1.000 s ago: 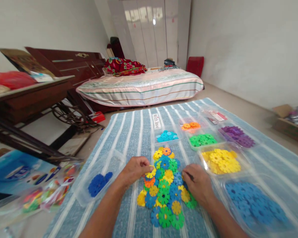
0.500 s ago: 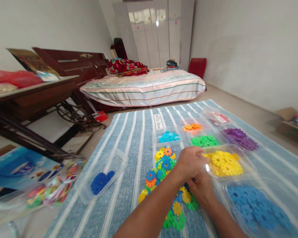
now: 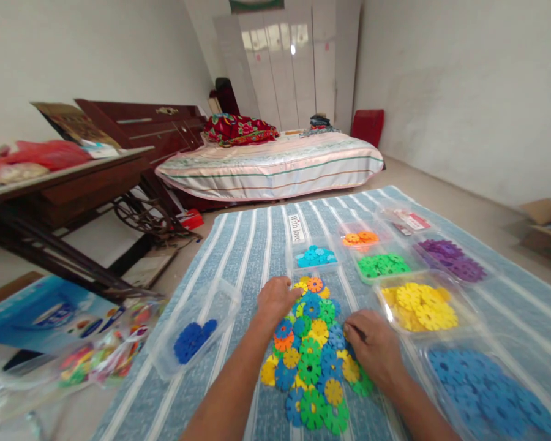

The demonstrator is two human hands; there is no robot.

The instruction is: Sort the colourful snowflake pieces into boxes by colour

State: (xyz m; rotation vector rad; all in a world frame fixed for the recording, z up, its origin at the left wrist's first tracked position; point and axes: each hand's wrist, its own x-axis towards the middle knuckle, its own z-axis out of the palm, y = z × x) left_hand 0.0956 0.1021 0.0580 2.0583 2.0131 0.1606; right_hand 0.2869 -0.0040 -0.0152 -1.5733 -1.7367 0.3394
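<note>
A loose pile of flower-shaped plastic discs [image 3: 310,369] in yellow, green, blue and orange lies on the striped cloth between my hands. My left hand [image 3: 275,301] is at its far left edge, thumb and forefinger apart beside a yellow disc [image 3: 302,286]. At the right edge, my right hand [image 3: 375,344] has its fingers curled together near a blue disc [image 3: 337,336]; whatever is inside them is hidden. Nearest this hand is a clear tray of yellow discs [image 3: 420,306]. A tray of larger blue discs [image 3: 491,389] lies in front of that tray.
More clear trays hold green discs [image 3: 383,264], orange discs [image 3: 360,237], purple discs [image 3: 450,260] and light blue discs [image 3: 315,256]. At left, another tray contains dark blue discs [image 3: 194,340]. A sewing-machine table [image 3: 68,177] and a bed [image 3: 270,165] stand beyond.
My left hand has moved left from beside the yellow tray to the pile's far left edge. My right hand has parted from it and stays at the right, uncovering the pile's middle.
</note>
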